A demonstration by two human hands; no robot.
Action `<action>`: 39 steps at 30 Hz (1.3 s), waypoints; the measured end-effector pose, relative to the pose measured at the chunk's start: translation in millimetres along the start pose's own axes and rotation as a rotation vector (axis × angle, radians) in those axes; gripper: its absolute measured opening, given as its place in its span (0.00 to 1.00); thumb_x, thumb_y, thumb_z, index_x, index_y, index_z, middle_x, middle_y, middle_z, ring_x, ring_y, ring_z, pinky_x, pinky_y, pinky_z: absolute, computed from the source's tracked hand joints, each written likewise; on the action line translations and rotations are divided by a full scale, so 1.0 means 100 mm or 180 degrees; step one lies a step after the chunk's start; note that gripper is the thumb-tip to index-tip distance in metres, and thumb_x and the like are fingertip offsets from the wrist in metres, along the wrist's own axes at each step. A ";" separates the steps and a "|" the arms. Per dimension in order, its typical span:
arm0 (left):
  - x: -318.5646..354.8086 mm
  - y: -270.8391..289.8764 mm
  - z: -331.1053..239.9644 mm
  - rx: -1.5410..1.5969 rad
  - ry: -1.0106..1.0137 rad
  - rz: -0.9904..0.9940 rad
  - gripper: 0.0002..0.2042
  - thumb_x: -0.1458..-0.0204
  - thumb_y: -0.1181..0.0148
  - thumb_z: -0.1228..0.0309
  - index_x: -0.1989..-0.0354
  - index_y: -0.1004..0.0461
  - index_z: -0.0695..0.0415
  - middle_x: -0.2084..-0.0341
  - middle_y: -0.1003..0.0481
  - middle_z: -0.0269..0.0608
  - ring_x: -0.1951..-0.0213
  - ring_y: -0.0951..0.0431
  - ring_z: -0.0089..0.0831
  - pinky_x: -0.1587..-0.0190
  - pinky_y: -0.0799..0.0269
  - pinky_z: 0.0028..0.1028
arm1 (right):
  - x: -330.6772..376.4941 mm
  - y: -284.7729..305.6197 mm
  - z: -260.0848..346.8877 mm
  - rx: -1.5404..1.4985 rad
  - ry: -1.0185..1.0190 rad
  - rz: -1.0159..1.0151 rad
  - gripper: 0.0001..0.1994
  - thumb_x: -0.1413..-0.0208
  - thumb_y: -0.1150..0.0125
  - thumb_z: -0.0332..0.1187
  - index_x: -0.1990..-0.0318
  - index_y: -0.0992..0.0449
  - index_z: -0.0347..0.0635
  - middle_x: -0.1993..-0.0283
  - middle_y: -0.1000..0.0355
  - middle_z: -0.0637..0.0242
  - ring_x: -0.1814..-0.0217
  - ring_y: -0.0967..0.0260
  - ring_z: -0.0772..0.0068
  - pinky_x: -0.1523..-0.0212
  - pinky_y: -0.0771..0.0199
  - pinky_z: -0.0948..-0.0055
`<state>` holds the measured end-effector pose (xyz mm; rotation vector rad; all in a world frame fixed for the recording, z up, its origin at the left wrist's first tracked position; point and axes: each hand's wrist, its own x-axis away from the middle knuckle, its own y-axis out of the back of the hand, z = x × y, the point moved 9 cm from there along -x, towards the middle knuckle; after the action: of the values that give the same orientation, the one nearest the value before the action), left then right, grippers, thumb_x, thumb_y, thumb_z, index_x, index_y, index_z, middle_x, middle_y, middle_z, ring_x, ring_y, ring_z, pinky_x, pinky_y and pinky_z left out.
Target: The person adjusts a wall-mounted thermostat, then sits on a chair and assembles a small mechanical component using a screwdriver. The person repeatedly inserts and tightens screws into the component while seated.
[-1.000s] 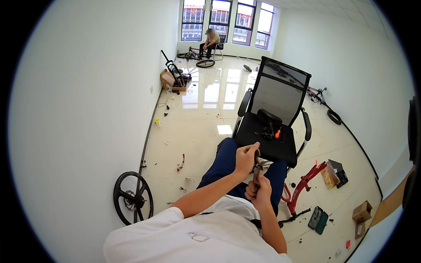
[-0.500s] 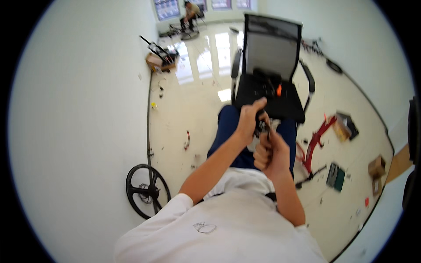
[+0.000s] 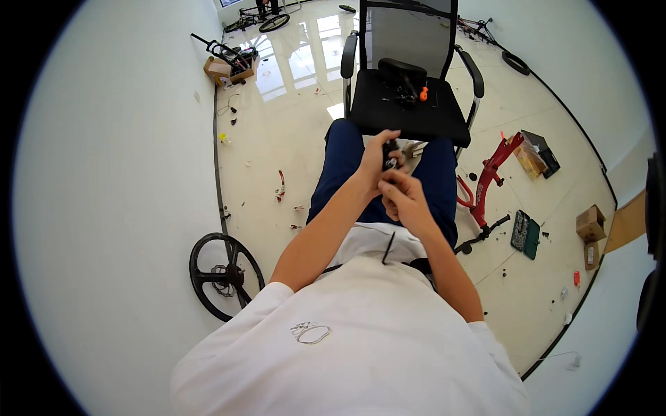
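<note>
My left hand is closed around a small black mechanical part with a shiny metal spot, above my lap. What kind of part it is, I cannot make out. Just below it, my right hand has curled fingers, the fingertips pinched close to the part and the left palm; what they hold, if anything, is hidden. A thin black rod, like a hex key, shows in front of my white shirt below the right hand. Whether it rests there or is in the air, I cannot tell.
An office chair facing me bears a black saddle, small dark parts and an orange-handled tool. At right lie a red bicycle frame, a green tool case and cardboard boxes. A black wheel leans at the left wall.
The view has tipped downward. My right hand has loosened from a tight fist against the part and shifted slightly below it. The thin black rod now shows by my shirt.
</note>
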<state>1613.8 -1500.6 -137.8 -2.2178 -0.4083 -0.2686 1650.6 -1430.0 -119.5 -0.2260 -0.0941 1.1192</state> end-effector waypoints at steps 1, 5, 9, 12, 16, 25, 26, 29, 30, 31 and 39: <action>-0.09 0.23 0.06 0.0114 -0.0024 -0.0180 0.23 0.48 0.46 0.54 0.89 0.48 0.48 0.90 0.41 0.33 0.85 0.39 0.29 0.79 0.40 0.26 | -0.05 0.11 -0.24 -0.0033 -0.0068 -0.0071 0.05 0.38 0.49 0.28 0.60 0.28 0.37 0.81 0.44 0.79 0.82 0.52 0.90 0.84 0.57 0.83; -0.26 1.11 0.41 0.0683 0.0113 -0.0602 0.23 0.49 0.46 0.54 0.90 0.46 0.48 0.90 0.42 0.31 0.85 0.40 0.28 0.79 0.40 0.26 | -0.06 0.12 -0.57 0.1087 -0.0361 0.0447 0.07 0.41 0.47 0.29 0.58 0.26 0.38 0.80 0.37 0.74 0.80 0.43 0.82 0.79 0.42 0.78; -0.02 1.02 0.32 0.0656 0.0227 -0.0370 0.24 0.50 0.48 0.51 0.92 0.48 0.47 0.90 0.43 0.30 0.82 0.38 0.28 0.78 0.42 0.27 | 0.08 0.06 -0.24 0.2169 -0.0070 0.1083 0.07 0.48 0.42 0.28 0.62 0.23 0.38 0.75 0.28 0.65 0.70 0.32 0.78 0.64 0.32 0.78; 0.13 0.80 0.12 0.0310 -0.0031 -0.0347 0.24 0.50 0.47 0.50 0.91 0.46 0.47 0.90 0.42 0.32 0.83 0.35 0.31 0.77 0.39 0.29 | 0.34 -0.09 -0.13 0.2531 -0.0169 0.1970 0.10 0.55 0.38 0.27 0.62 0.21 0.39 0.69 0.26 0.64 0.66 0.27 0.71 0.60 0.29 0.74; 0.23 0.54 -0.04 0.0060 -0.0138 -0.0227 0.23 0.49 0.48 0.50 0.90 0.46 0.48 0.89 0.40 0.33 0.83 0.34 0.31 0.78 0.38 0.29 | 0.35 -0.28 -0.15 0.2884 0.0001 0.2322 0.10 0.57 0.34 0.29 0.64 0.19 0.41 0.65 0.25 0.64 0.59 0.27 0.65 0.59 0.28 0.71; 0.28 0.41 -0.20 0.0048 -0.0295 -0.0285 0.23 0.48 0.48 0.52 0.90 0.45 0.49 0.88 0.38 0.35 0.83 0.33 0.32 0.78 0.37 0.30 | 0.22 -0.05 -0.31 0.2398 -0.0335 0.1875 0.09 0.48 0.38 0.33 0.64 0.23 0.37 0.67 0.24 0.65 0.66 0.30 0.72 0.63 0.30 0.73; 0.26 0.40 -0.18 0.0076 -0.0251 -0.0267 0.23 0.48 0.48 0.52 0.90 0.45 0.49 0.88 0.38 0.35 0.83 0.33 0.32 0.79 0.37 0.30 | 0.23 -0.06 -0.35 0.2384 -0.0392 0.1924 0.09 0.47 0.39 0.33 0.64 0.23 0.37 0.68 0.24 0.65 0.66 0.30 0.73 0.63 0.30 0.73; 0.24 0.44 -0.12 0.0116 -0.0190 -0.0232 0.23 0.48 0.48 0.52 0.90 0.45 0.49 0.89 0.38 0.35 0.83 0.32 0.33 0.79 0.36 0.30 | 0.21 -0.05 -0.31 0.2034 -0.0418 0.1690 0.09 0.44 0.43 0.31 0.62 0.24 0.34 0.69 0.25 0.64 0.68 0.31 0.75 0.63 0.30 0.75; 0.25 0.44 -0.13 0.0102 -0.0215 -0.0226 0.23 0.48 0.48 0.51 0.90 0.45 0.48 0.89 0.38 0.35 0.83 0.32 0.33 0.79 0.36 0.30 | 0.18 0.01 -0.25 0.1687 -0.0407 0.1446 0.09 0.43 0.43 0.31 0.62 0.25 0.33 0.69 0.26 0.64 0.69 0.31 0.76 0.64 0.30 0.76; 0.26 0.44 -0.14 0.0091 -0.0243 -0.0217 0.24 0.49 0.48 0.51 0.90 0.45 0.48 0.89 0.38 0.35 0.83 0.32 0.33 0.80 0.35 0.30 | 0.16 0.08 -0.19 0.1344 -0.0394 0.1202 0.09 0.42 0.44 0.30 0.62 0.25 0.32 0.70 0.26 0.63 0.70 0.32 0.77 0.65 0.30 0.77; 0.33 0.47 -0.17 -0.0436 -0.0612 -0.0713 0.23 0.48 0.46 0.51 0.88 0.44 0.49 0.89 0.38 0.33 0.86 0.32 0.28 0.82 0.35 0.27 | -0.04 0.27 0.44 0.2304 0.0620 -0.0265 0.11 0.36 0.53 0.31 0.66 0.29 0.32 0.78 0.33 0.61 0.78 0.39 0.71 0.73 0.38 0.73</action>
<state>1661.3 -1535.1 -150.1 -2.3421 -0.7661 -0.2073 1616.6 -1416.4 -83.0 0.3144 0.4670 0.9785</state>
